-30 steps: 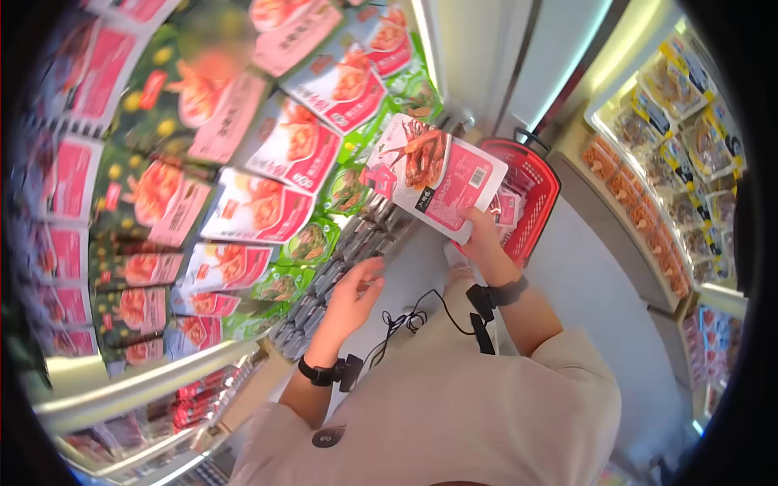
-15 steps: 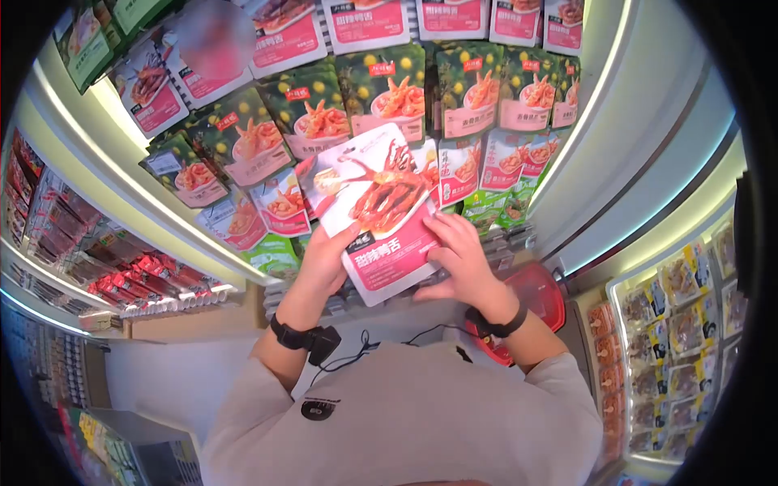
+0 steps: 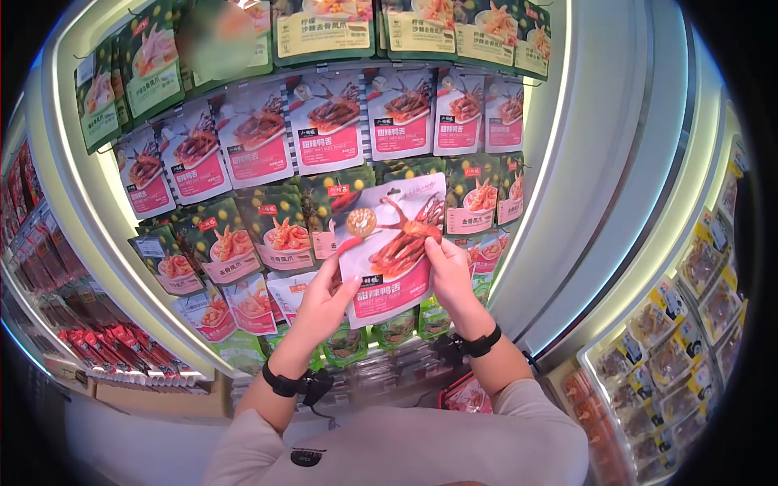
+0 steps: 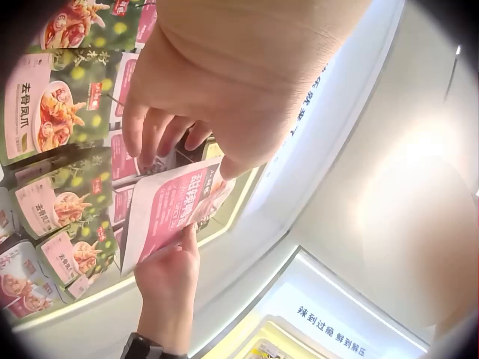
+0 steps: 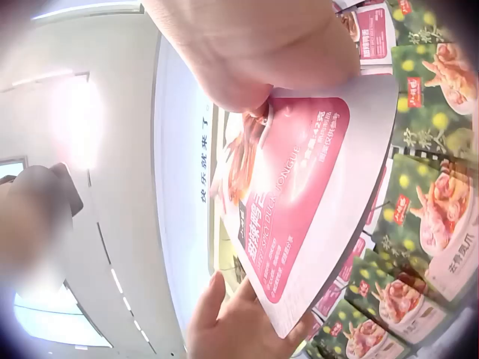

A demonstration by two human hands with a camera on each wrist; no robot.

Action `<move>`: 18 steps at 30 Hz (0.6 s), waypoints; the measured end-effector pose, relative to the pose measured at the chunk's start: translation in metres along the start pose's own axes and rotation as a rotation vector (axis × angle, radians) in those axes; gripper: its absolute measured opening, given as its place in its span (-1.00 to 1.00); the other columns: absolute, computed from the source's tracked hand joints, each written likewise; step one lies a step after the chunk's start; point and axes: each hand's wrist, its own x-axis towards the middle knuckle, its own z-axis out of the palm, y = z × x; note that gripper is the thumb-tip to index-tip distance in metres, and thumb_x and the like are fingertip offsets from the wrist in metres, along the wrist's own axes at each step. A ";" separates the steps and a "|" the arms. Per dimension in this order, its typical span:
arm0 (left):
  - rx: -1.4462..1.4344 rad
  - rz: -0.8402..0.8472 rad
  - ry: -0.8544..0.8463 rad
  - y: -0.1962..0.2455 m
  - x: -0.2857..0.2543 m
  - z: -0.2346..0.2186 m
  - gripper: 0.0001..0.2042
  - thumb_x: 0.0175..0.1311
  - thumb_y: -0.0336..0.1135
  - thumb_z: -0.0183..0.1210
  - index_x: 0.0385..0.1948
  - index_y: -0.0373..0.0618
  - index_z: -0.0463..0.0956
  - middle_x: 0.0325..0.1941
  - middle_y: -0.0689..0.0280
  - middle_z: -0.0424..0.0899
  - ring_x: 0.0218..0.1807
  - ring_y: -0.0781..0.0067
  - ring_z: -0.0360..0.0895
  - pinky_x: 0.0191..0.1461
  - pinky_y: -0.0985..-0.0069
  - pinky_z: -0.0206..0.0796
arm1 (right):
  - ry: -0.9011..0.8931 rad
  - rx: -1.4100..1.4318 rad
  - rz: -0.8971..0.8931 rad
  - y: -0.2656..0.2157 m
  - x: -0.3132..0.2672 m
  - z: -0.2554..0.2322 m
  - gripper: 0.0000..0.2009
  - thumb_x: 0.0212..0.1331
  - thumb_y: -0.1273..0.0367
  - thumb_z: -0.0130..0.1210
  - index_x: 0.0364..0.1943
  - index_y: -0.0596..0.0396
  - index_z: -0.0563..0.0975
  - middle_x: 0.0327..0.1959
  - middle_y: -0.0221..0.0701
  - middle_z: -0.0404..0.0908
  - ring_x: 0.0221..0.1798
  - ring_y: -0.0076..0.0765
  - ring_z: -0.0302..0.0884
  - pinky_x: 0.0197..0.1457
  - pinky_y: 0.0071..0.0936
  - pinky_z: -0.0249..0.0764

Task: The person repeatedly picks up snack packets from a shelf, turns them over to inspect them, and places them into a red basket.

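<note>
Both hands hold a white and pink snack bag [image 3: 389, 304] marked as sweet spicy duck tongue, its printed front turned up toward the head camera. The left hand [image 3: 324, 308] grips its lower left edge, thumb on the front and fingers behind. At the right edge the right hand [image 3: 452, 279] pinches it, thumb over the printed food picture. In the left wrist view the bag [image 4: 161, 213] is seen at a slant between the two hands. The right wrist view shows the bag's pink label [image 5: 299, 172] close up.
Matching duck tongue bags [image 3: 328, 121] hang in a row on the lit rack ahead. Dark green bags [image 3: 231, 243] hang below them, and more green ones [image 3: 154, 69] above. A red basket [image 3: 443, 398] with bags inside shows past the right forearm. Packaged trays [image 3: 681, 373] fill the right shelf.
One second ago the right hand alone held the bag near the basket, the left hand free. The left hand then took hold too. The head view has turned toward the rack.
</note>
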 end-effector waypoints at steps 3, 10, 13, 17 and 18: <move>-0.078 0.023 -0.097 0.007 0.011 0.009 -0.52 0.22 -0.47 0.04 0.19 -0.26 0.12 0.22 0.18 0.27 0.14 0.44 0.35 0.14 0.51 0.23 | 0.092 0.030 -0.098 -0.042 0.075 -0.018 -0.74 0.29 0.29 -0.07 -0.19 0.22 0.52 -0.30 -0.45 0.59 -0.35 -0.69 0.46 -0.26 -0.70 0.38; -0.004 -0.154 -0.087 -0.019 0.000 0.020 -0.56 0.23 -0.50 0.00 0.17 -0.25 0.16 0.19 0.15 0.31 0.08 0.42 0.42 0.14 0.51 0.23 | 0.143 -0.124 -0.145 -0.077 0.200 -0.055 -0.70 0.27 0.27 -0.04 -0.14 0.26 0.49 -0.25 -0.37 0.59 -0.28 -0.59 0.50 -0.17 -0.63 0.38; 0.035 -0.221 -0.060 -0.028 -0.007 0.019 -0.57 0.24 -0.50 0.00 0.16 -0.25 0.17 0.18 0.15 0.32 0.08 0.43 0.42 0.11 0.53 0.25 | 0.142 -0.087 -0.157 -0.071 0.217 -0.059 -0.74 0.27 0.28 -0.05 -0.26 0.24 0.53 -0.38 -0.43 0.60 -0.40 -0.65 0.46 -0.31 -0.66 0.36; 0.023 -0.233 0.011 -0.043 -0.020 0.020 -0.57 0.25 -0.49 0.01 0.16 -0.26 0.17 0.18 0.16 0.32 0.08 0.43 0.42 0.09 0.55 0.26 | 0.093 -0.128 -0.142 -0.068 0.221 -0.057 -0.72 0.27 0.27 -0.04 -0.26 0.25 0.55 -0.38 -0.41 0.60 -0.40 -0.64 0.46 -0.31 -0.65 0.36; 0.021 -0.242 0.023 -0.048 -0.023 0.019 -0.58 0.25 -0.49 0.01 0.16 -0.26 0.18 0.18 0.16 0.32 0.08 0.42 0.43 0.09 0.55 0.26 | 0.085 -0.123 -0.135 -0.065 0.223 -0.058 -0.72 0.27 0.27 -0.04 -0.26 0.25 0.55 -0.38 -0.41 0.60 -0.40 -0.64 0.46 -0.31 -0.65 0.36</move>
